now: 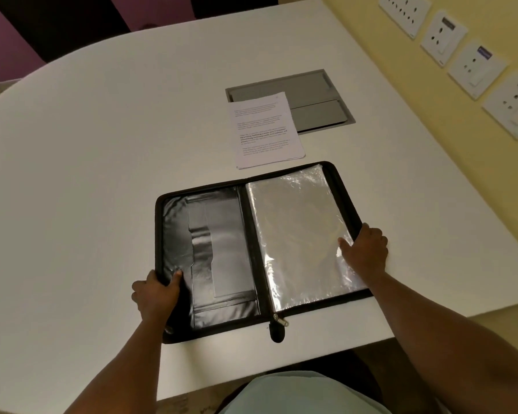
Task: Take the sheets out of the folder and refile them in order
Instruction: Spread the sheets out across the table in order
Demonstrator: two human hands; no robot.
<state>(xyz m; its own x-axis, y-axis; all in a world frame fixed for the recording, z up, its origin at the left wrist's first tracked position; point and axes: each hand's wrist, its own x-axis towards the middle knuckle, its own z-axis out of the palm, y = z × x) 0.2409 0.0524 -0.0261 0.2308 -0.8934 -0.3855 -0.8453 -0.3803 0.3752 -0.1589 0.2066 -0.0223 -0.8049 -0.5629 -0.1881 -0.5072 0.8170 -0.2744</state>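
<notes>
A black zip-around folder (222, 249) lies open flat on the white rounded table (102, 144), near its 6 o'clock edge. The left hand (156, 294) grips the folder's 9 o'clock rim, thumb curled over onto the glossy black inner pocket. The right hand (367, 252) rests on the clear plastic sleeves (296, 228) at 3 o'clock, thumb flat on the plastic. A stack of printed white sheets (265, 130) lies just beyond the folder at 12 o'clock, overlapping a grey recessed hatch (314, 97).

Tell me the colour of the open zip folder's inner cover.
Glossy black, seen in the head view on the open zip folder's left half.
</notes>
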